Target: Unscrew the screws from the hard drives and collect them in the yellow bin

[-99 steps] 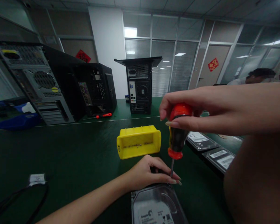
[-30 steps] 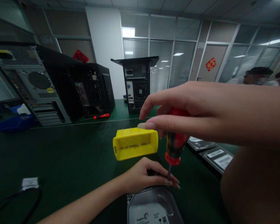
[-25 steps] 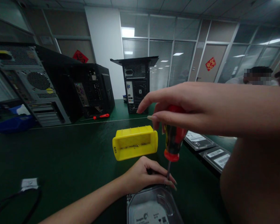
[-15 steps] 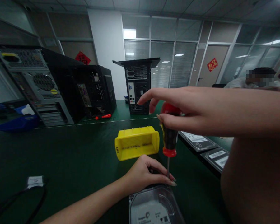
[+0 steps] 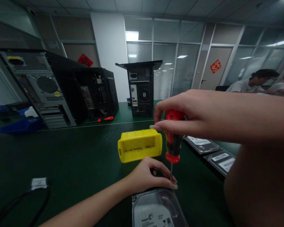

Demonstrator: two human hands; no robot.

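Observation:
A screwdriver [image 5: 174, 145] with a red and black handle stands upright, its shaft pointing down at the far edge of a hard drive [image 5: 157, 206]. My right hand [image 5: 186, 115] is closed around the top of the handle, with the fingers curled over it. Down at the tip, my left hand [image 5: 151, 176] pinches around the lower shaft with thumb and forefinger. Those fingertips hide the tip and any screw there. The drive lies label up at the front, partly cut off by the frame's bottom edge.
Behind my left hand lies a yellow bin [image 5: 140, 146] holding small screws. More hard drives [image 5: 219, 160] lie at right. Computer cases [image 5: 142, 91] stand at the back, with a red-handled tool [image 5: 105, 119] near them. A black cable [image 5: 41, 201] lies at left. People sit far right.
My right hand's fingers have curled in from their stretched position and closed round the screwdriver handle. My left hand holds nearly the same place by the shaft's tip.

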